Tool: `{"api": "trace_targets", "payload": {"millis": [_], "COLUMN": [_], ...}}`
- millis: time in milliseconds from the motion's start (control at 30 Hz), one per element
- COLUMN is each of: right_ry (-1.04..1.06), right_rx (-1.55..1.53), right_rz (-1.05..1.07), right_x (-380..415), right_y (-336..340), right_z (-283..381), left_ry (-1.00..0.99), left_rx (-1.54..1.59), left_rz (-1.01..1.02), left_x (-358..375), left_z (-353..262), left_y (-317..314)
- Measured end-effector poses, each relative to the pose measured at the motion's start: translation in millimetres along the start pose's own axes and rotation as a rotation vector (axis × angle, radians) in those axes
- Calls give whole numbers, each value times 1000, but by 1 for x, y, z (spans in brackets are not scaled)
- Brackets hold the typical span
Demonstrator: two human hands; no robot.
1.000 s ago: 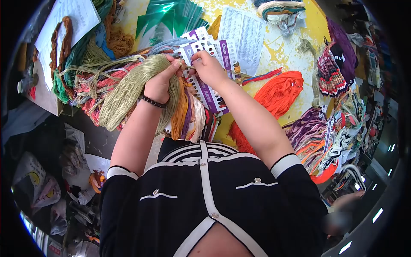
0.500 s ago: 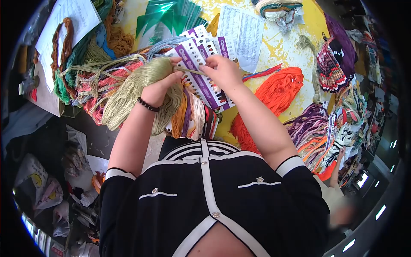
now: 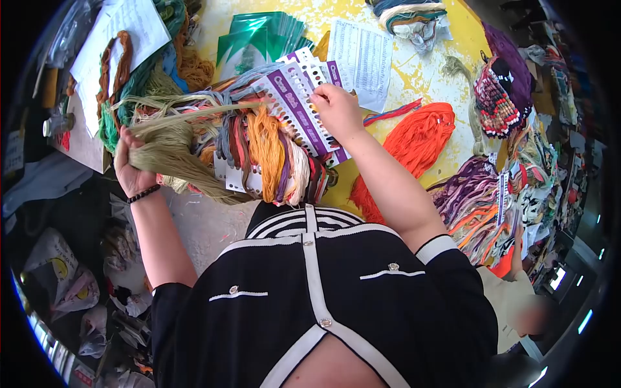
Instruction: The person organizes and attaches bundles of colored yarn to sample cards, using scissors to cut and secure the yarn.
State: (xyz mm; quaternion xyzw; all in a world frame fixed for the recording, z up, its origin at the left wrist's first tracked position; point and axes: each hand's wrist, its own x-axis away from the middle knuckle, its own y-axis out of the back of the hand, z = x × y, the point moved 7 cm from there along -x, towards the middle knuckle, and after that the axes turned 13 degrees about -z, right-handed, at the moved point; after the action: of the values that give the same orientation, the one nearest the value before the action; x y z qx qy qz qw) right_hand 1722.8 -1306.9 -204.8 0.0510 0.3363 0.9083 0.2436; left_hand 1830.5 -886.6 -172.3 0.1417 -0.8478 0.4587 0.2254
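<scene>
My left hand (image 3: 134,169) is wrapped round a skein of olive-green embroidery thread (image 3: 174,152), off to the left. From it a strand runs taut to the left edge of a white and purple thread card (image 3: 292,107) with holes along its sides. My right hand (image 3: 337,113) is at the card's right edge, thumb and fingers pinched; what lies between the fingertips is hidden. Under and beside the card hang bundles of thread: orange-yellow ones (image 3: 266,145), white ones (image 3: 299,169) and several other colours.
An orange-red hank (image 3: 414,142) lies right of my right forearm. Green plastic sleeves (image 3: 259,42) and a printed sheet (image 3: 359,61) are at the back of the yellow table. More threads (image 3: 466,197) cover the right side, near another person's arm (image 3: 516,249).
My left hand has moved left and down with the olive-green skein, drawing the strand out long from the card. My right hand has barely moved, staying by the card.
</scene>
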Motion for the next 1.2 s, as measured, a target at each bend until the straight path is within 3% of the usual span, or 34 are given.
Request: {"api": "trace_targets", "payload": {"millis": [33, 67, 100, 167, 200, 233, 300, 367, 400, 433, 533, 600, 633, 700, 733, 767, 833, 967, 1033, 1100, 1133, 1167, 1200], "right_ry": [46, -30, -27, -14, 101, 221, 351, 755, 848, 789, 774, 648, 646, 665, 677, 656, 704, 672, 637, 555, 563, 556, 565], "right_rx": [7, 5, 0, 60, 52, 75, 168, -49, -9, -109, -30, 93, 87, 238, 350, 342, 463, 558, 488, 347, 288, 297, 207], "right_rz": [-34, -43, -43, -68, -81, -162, 25, 149, 451, 643, 542, 168, 164, 539, 659, 707, 691, 669, 670, 871, 711, 699, 596], "right_x": [-2, -3, 1, 8, 15, 29, 63, 113, 140, 158, 146, 127, 134, 166, 176, 181, 179, 174, 167, 163, 150, 137, 116], "right_y": [-1, 0, 4, 13, 20, 23, 8, -8, -27, -40, -41, -23, -28, -69, -82, -95, -118, -135, -125, -110, -87, -72, -53], "right_z": [0, -16, -19, -16, 5, 24, 52, 81, 85, 83, 76, 65, 61, 40, 33, 26, 28, 29, 32, 43, 65, 75, 90], "left_ry": [62, -25, 42, -144, -369, -447, -489, -538, -550, -560, -643, -683, -701, -382, -384, -252, -125, -321, -43, -191, -347, -505, -475], "left_rx": [193, 245, 203, -22, -268, -414, -451, -477, -482, -488, -499, -496, -520, -387, -389, -441, -494, -541, -369, -352, -537, -715, -829], "left_rz": [51, -13, 224, 12, -255, -377, -296, -204, -135, -65, -36, -47, -21, 298, 306, 481, 654, 508, 617, 716, 664, 606, 630], "left_x": [-7, -16, -4, 2, 18, 26, 53, 89, 100, 111, 146, 170, 180, 192, 200, 212, 228, 204, 206, 206, 197, 189, 184], "left_z": [-13, -38, -48, -84, -97, -112, -133, -136, -143, -148, -172, -201, -222, -254, -252, -230, -215, -219, -142, -71, -48, -29, 0], "left_y": [16, 44, 32, 58, 58, 68, 63, 35, 28, 20, -6, -26, -37, -62, -88, -125, -173, -226, -252, -250, -243, -237, -230]}}
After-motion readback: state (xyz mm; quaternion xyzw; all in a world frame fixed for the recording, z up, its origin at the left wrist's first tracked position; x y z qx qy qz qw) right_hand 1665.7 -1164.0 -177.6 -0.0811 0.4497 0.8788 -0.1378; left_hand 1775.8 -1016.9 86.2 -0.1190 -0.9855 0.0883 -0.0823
